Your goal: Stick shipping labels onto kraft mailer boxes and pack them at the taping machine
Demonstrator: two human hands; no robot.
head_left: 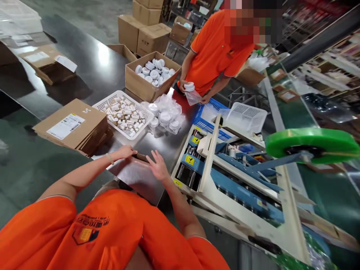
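Observation:
My left hand [124, 152] rests on the steel table [165, 144] with its fingertips touching the edge of a flat brown cardboard piece [140, 157]. My right hand [158, 167] hovers beside it, fingers spread, holding nothing. Just beyond lies a stack of flattened cardboard boxes [74, 125] with a white label. A white basket [123, 113] holds several small white boxes. Bagged white jars [166, 114] lie in a heap next to it.
A co-worker in an orange shirt [216, 48] stands across the table holding a jar and a plastic bag [192, 93]. An open carton of white jars [152, 75] sits near them. A carton-sealing machine [233, 180] with a green tape roll [312, 142] stands at right.

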